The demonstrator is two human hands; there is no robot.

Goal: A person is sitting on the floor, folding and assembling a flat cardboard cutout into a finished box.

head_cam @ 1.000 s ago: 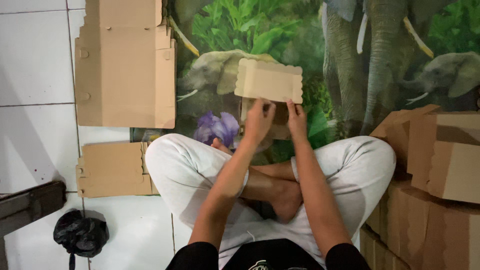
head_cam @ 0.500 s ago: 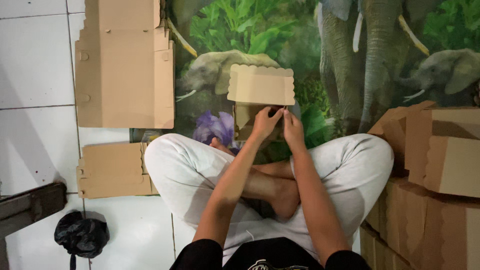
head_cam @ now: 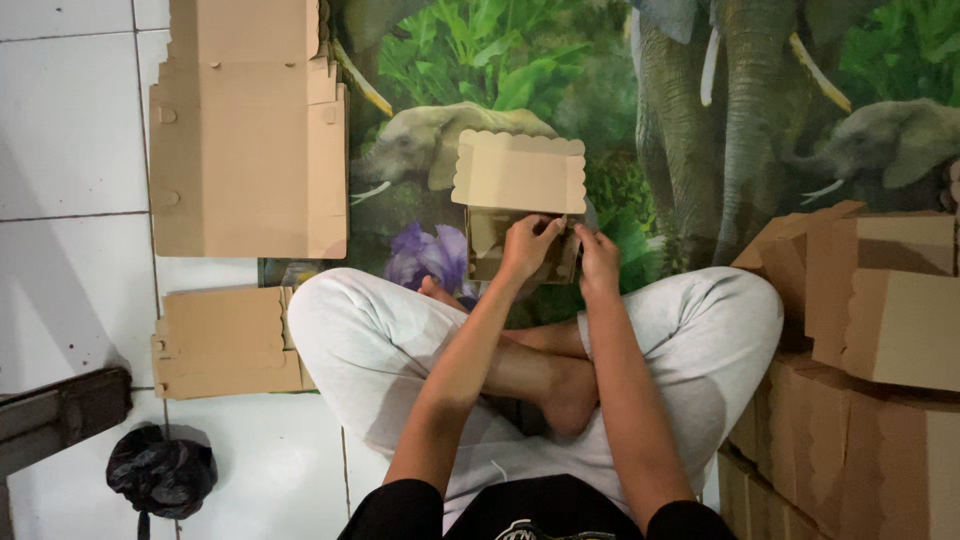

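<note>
I sit cross-legged on a mat printed with elephants and leaves (head_cam: 700, 120). In front of my knees stands a small brown cardboard box (head_cam: 518, 200) with its scalloped lid raised and facing me. My left hand (head_cam: 525, 248) grips the near wall of the box at its left part. My right hand (head_cam: 598, 258) pinches the same wall at its right corner. Both hands cover much of the box's front; its inside is hidden.
A stack of flat unfolded cardboard blanks (head_cam: 245, 130) lies at the far left, with a smaller flat pile (head_cam: 225, 340) beside my left knee. Several folded boxes (head_cam: 870, 350) are piled at my right. A black plastic bag (head_cam: 160, 470) and a dark bar (head_cam: 60, 415) lie on white tiles.
The box has shifted a little left and nearer, its lid now more upright. Both hands moved from the box's top edge down onto its near wall.
</note>
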